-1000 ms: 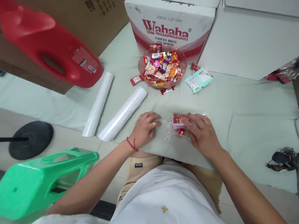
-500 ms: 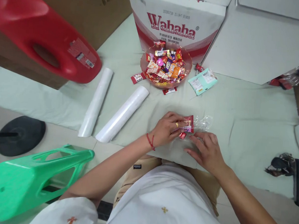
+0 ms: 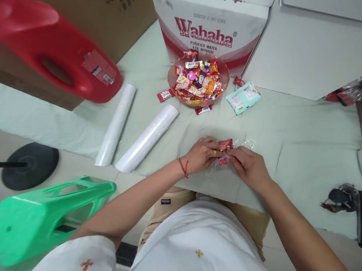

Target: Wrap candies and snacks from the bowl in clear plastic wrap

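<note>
Near the table's front edge lies a red-wrapped candy [image 3: 225, 145], pinned under the closed fingers of my left hand [image 3: 202, 154]. Clear plastic film [image 3: 246, 144] spreads out around it and passes under both hands. My right hand [image 3: 249, 167] pinches a fold of this film at the candy's right side, its fingertips close to those of my left hand. A smaller red candy [image 3: 222, 162] shows just below the fingers, partly covered by film. Farther back stands a clear bowl [image 3: 224, 83] heaped with wrapped candies.
Two white rolls [image 3: 147, 138] lie left of my hands. Loose candies [image 3: 165, 95] and a mint-green packet [image 3: 243, 98] sit around the bowl. Behind stands a Wahaha carton [image 3: 209, 29]. A red jug [image 3: 82, 63], a green stool [image 3: 45, 217] and keys [image 3: 342, 198] are at the sides.
My right hand has moved up and left, closing its spread fingers on the film beside the candy. My left hand stays on the candy. The view has shifted slightly.
</note>
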`<move>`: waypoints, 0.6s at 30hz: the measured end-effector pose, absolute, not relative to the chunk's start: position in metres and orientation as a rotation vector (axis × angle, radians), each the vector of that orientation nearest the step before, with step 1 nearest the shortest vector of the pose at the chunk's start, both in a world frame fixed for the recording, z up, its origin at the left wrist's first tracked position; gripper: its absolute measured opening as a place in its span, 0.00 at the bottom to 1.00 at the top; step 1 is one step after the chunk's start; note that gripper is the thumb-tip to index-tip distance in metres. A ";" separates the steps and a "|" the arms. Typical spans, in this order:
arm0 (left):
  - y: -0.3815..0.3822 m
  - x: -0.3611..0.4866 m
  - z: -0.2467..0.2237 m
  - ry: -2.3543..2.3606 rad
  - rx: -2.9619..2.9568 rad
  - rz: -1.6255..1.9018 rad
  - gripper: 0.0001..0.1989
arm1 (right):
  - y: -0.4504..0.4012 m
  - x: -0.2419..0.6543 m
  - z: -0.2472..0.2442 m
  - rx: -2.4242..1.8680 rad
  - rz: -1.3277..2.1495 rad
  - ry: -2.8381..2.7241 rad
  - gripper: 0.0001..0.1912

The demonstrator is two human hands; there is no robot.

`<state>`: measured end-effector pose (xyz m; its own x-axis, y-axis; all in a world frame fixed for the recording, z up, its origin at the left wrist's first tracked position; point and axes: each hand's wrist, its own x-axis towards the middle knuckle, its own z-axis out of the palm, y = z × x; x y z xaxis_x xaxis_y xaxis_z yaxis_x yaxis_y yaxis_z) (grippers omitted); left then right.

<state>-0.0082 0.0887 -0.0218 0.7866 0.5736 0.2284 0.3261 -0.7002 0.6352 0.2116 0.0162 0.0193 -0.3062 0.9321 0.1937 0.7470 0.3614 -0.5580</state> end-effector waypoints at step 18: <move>0.059 -0.045 -0.005 0.704 2.190 0.527 0.31 | 0.053 0.204 0.015 -1.625 1.343 -1.660 0.10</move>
<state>-0.0448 0.0595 -0.0051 0.7627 0.6304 0.1443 0.3157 -0.5577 0.7676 0.2041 0.0529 0.0151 -0.2012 0.9319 -0.3017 0.4894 -0.1712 -0.8551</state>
